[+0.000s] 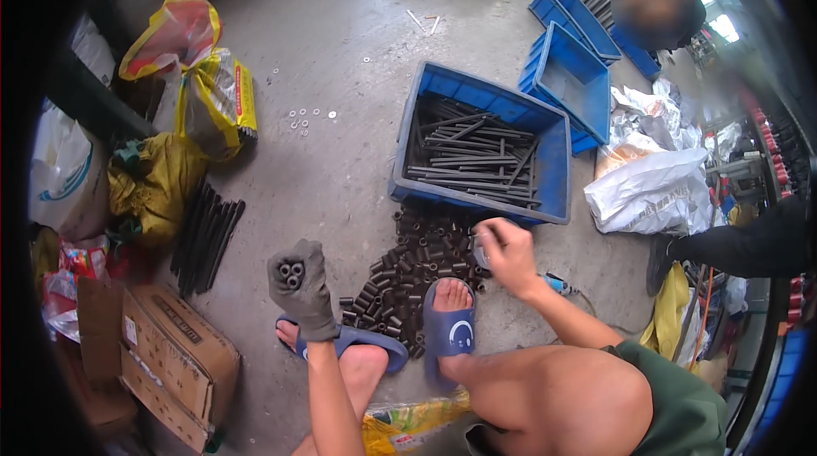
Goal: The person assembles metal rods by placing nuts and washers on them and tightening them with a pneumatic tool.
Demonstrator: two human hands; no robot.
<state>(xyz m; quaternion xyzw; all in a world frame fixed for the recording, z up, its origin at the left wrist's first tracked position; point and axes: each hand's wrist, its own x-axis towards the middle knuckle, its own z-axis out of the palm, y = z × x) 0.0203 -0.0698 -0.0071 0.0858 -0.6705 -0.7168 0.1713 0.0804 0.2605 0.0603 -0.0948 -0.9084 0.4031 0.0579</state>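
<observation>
My left hand (306,290), in a grey work glove, is closed around a small bunch of dark tubes (292,272). Their round, hollow ends face up, and the glove hides the rest of them. My bare right hand (505,250) is beside the front edge of a blue crate (408,188), its fingers curled and a little blurred. Something pale and rounded shows at the fingertips, too unclear to name. Between my hands, a heap of short black tube pieces (396,282) covers the floor. Long dark rods (477,158) lie inside the crate.
My sandalled feet stand by the heap. Long black rods (204,239) and an open cardboard box (183,354) are on the left, near yellow bags (217,103). Washers (332,115) dot the floor. Blue crates (566,86), white sacks (651,192) and another person are on the right.
</observation>
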